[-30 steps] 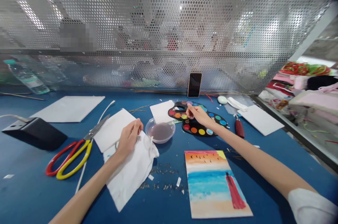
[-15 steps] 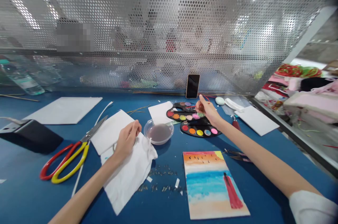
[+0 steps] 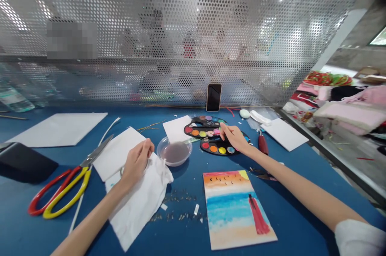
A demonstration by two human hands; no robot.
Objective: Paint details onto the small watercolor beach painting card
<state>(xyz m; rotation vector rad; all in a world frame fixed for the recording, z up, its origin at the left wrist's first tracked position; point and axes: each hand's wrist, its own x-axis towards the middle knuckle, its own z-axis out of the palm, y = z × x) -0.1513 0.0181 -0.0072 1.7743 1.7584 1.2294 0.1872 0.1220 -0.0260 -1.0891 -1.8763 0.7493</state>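
My left hand [image 3: 136,163] is closed at the top edge of a white cloth [image 3: 137,207], beside a clear bowl [image 3: 175,154] of murky water. My right hand [image 3: 234,138] is pinched over two black paint palettes [image 3: 201,125] with round colour pans; the thin paintbrush in its fingers is mostly hidden. In front of the palettes lies a painting [image 3: 232,211] of an orange sky, small dark birds, blue water, pale sand and a figure in a long red dress.
Large red and yellow scissors [image 3: 84,168] and a dark box [image 3: 25,164] lie left. White boards [image 3: 62,128] rest on the blue table. A phone [image 3: 214,97] stands against the perforated metal screen. Pliers [image 3: 262,174] lie under my right forearm, near a red-handled tool [image 3: 263,143].
My right hand has come down closer to the palettes, its fingers now lower. My left hand stays at the cloth. The whole view has shifted slightly, with objects appearing further left.
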